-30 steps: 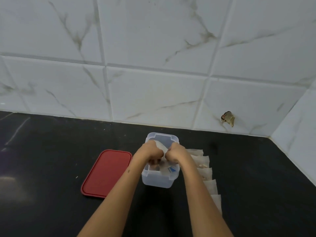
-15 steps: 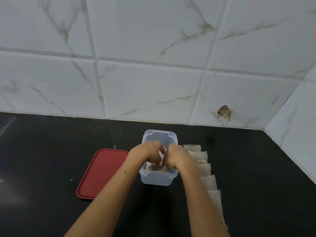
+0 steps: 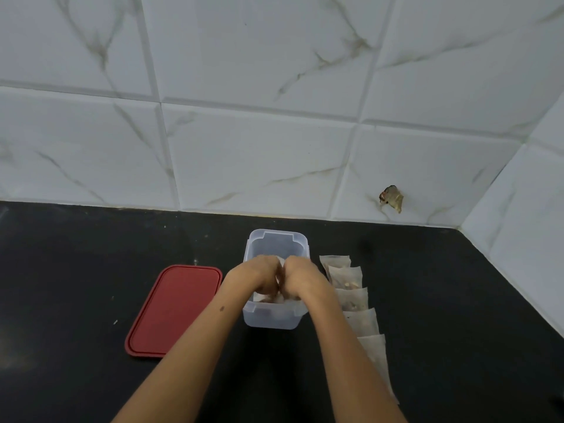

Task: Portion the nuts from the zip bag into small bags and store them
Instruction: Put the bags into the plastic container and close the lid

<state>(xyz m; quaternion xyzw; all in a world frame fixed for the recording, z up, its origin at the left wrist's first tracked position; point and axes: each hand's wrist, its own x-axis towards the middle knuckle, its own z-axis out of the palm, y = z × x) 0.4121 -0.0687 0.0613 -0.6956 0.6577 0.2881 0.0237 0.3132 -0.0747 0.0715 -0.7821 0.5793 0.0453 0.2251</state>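
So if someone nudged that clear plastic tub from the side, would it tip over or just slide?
Probably slide. The clear tub looks wider than tall and sits flat on the smooth dark counter, so tipping seems unlikely. Its thin translucent walls suggest it is light, so it may skid easily. Both hands, left hand and right hand, are inside it and would likely steady it.

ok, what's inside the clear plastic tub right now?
Both hands, left hand and right hand, reach into the clear rectangular plastic tub, gripping something white. Its far end looks bare; the hands cover the rest.
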